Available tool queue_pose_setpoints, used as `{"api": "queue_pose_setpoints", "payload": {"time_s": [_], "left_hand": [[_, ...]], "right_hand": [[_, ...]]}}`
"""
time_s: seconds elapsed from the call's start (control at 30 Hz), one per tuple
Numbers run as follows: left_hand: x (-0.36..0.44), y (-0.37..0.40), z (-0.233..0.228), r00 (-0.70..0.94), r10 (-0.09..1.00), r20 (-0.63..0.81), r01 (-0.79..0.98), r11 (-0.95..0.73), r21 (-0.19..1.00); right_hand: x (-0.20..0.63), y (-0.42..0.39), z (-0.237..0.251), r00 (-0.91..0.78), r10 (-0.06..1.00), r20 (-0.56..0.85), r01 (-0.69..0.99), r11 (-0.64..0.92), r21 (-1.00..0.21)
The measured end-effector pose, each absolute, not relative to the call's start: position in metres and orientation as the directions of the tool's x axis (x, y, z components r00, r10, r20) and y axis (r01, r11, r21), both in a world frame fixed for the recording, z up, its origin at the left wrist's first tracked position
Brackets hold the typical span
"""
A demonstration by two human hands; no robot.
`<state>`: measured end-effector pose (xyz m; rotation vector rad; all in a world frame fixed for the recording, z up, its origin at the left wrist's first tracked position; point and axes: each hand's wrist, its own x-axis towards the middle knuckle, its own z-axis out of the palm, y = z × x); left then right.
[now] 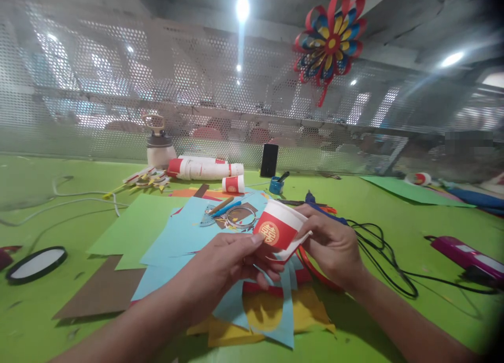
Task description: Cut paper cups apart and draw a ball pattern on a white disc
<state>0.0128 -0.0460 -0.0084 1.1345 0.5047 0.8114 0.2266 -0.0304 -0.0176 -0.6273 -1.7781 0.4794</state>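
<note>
Both my hands hold a small red and white paper cup [280, 226] with a gold emblem, tilted on its side above a pile of coloured paper sheets [173, 237]. My left hand [232, 266] pinches its lower end with thumb and fingers. My right hand [333, 245] grips the cup's rim side from the right. A strip of the cup's white edge sticks out between the hands.
On the green table [47, 321] lie a stack of paper cups [205, 169], a single cup [233, 184], a pencil and pens [222, 206], a round mirror [35, 264], a black cable [386, 258], a pink tool [466, 258], a black phone [269, 160]. A paper pinwheel [329, 40] hangs on the mesh wall.
</note>
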Motion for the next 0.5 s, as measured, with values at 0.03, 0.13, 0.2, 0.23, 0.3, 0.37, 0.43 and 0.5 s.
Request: {"api": "queue_pose_setpoints", "payload": {"time_s": [0.03, 0.13, 0.2, 0.23, 0.3, 0.37, 0.43, 0.5], "left_hand": [[0.0127, -0.0457, -0.0089, 0.617, 0.786, 0.037, -0.323, 0.211, 0.922], [0.0132, -0.0443, -0.0105, 0.599, 0.801, 0.011, -0.367, 0.262, 0.892], [0.0144, -0.0431, -0.0113, 0.558, 0.83, -0.007, -0.39, 0.27, 0.88], [0.0151, -0.0425, -0.0115, 0.525, 0.851, -0.019, -0.401, 0.267, 0.876], [0.0161, -0.0417, -0.0108, 0.445, 0.895, -0.034, -0.426, 0.245, 0.871], [0.0162, -0.0413, -0.0091, 0.377, 0.926, -0.033, -0.448, 0.213, 0.868], [0.0155, -0.0413, -0.0071, 0.345, 0.938, -0.022, -0.453, 0.188, 0.872], [0.0144, -0.0415, -0.0056, 0.333, 0.943, -0.02, -0.442, 0.175, 0.88]], "right_hand": [[0.2265, -0.0307, -0.0177, -0.224, 0.62, 0.752, 0.173, 0.784, -0.596], [0.2253, -0.0311, -0.0183, -0.23, 0.602, 0.764, 0.172, 0.798, -0.577], [0.2241, -0.0302, -0.0194, -0.245, 0.604, 0.758, 0.186, 0.797, -0.575], [0.2235, -0.0295, -0.0201, -0.257, 0.601, 0.757, 0.207, 0.799, -0.564], [0.2224, -0.0277, -0.0215, -0.292, 0.564, 0.772, 0.269, 0.823, -0.5], [0.2213, -0.0258, -0.0229, -0.335, 0.512, 0.791, 0.347, 0.847, -0.402], [0.2205, -0.0243, -0.024, -0.373, 0.491, 0.787, 0.413, 0.848, -0.333], [0.2204, -0.0232, -0.0249, -0.387, 0.507, 0.77, 0.449, 0.833, -0.323]]}}
